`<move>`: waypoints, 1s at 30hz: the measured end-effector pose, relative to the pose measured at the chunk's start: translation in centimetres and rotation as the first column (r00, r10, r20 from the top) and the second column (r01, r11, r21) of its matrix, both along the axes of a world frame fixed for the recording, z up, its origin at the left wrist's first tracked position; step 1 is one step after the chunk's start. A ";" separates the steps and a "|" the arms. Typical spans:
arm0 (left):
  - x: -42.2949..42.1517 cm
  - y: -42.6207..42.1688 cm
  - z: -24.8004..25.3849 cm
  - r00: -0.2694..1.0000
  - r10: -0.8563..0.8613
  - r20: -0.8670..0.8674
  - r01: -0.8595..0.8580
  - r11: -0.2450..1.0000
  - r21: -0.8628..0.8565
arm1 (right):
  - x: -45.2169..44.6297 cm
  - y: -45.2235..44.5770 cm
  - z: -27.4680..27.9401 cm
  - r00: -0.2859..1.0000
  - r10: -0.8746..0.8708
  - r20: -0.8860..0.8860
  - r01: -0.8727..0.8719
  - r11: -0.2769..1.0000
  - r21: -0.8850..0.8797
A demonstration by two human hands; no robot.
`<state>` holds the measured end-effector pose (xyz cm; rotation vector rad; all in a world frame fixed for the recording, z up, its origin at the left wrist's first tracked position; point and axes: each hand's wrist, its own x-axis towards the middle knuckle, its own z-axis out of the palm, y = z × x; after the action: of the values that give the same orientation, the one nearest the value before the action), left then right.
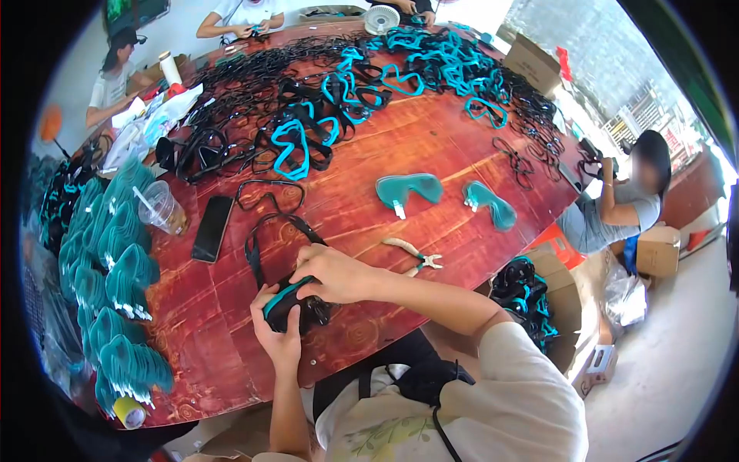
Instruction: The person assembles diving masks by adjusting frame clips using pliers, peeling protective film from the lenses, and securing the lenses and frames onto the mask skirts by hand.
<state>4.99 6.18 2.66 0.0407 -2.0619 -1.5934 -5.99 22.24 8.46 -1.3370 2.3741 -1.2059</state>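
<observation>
Near the front edge of the table, both hands hold a black diving mask (286, 299) with a teal rim. My left hand (279, 327) wraps it from the left and below, thumb on its near side. From above, the bent fingers of my right hand (332, 276) press on the teal rim. A black strap (258, 242) loops out behind the mask. To the right lie pliers (419, 258) with pale and green handles. Beyond them are two teal mask lenses (409, 191) with white tabs. A bare black frame (269, 196) sits farther back.
Stacks of teal lenses (127, 281) line the left edge, near a phone (212, 229), a plastic cup (165, 209) and a tape roll (129, 413). Teal and black frames (446, 65) pile up at the back. A box (566, 308) of masks stands right. Several people sit around the table.
</observation>
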 end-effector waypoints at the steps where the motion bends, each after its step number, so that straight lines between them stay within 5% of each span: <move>1: 0.0 0.0 0.0 1.000 -0.001 -0.007 0.001 1.000 -0.002 | -0.5 0.0 0.3 0.999 0.018 0.029 -0.018 1.000 0.018; 13: -0.4 0.5 -0.2 0.993 -0.003 -0.117 -0.003 0.999 -0.047 | -0.4 0.4 -0.6 0.996 -0.015 -0.089 0.000 0.986 -0.166; 16: -0.4 0.3 -0.7 0.982 0.138 -0.129 -0.151 0.983 -0.099 | -0.5 0.4 -0.3 0.990 -0.079 -0.120 0.060 0.986 -0.156; 18: -0.1 -0.1 -1.5 0.994 0.112 -0.004 -0.112 0.994 0.001 | -0.4 0.3 -0.4 0.992 -0.081 -0.100 0.065 0.986 -0.157; 22: -0.4 0.8 -1.4 0.995 0.056 -0.082 -0.040 0.981 0.191 | 0.2 0.7 -0.6 0.986 -0.133 0.099 0.147 0.979 -0.142; 28: -1.2 2.1 -0.8 0.961 0.167 -0.219 -0.172 0.985 -0.002 | 1.7 2.7 -0.8 0.977 -0.174 0.121 0.194 0.963 -0.185; 30: -1.2 2.7 0.1 0.961 0.110 -0.254 -0.139 0.985 -0.101 | 2.6 4.4 -0.3 0.970 -0.242 0.005 0.236 0.938 -0.253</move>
<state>3.83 8.93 2.79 -0.0662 -1.9148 -1.3267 -3.39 26.68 8.12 -1.1558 2.5277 -1.6138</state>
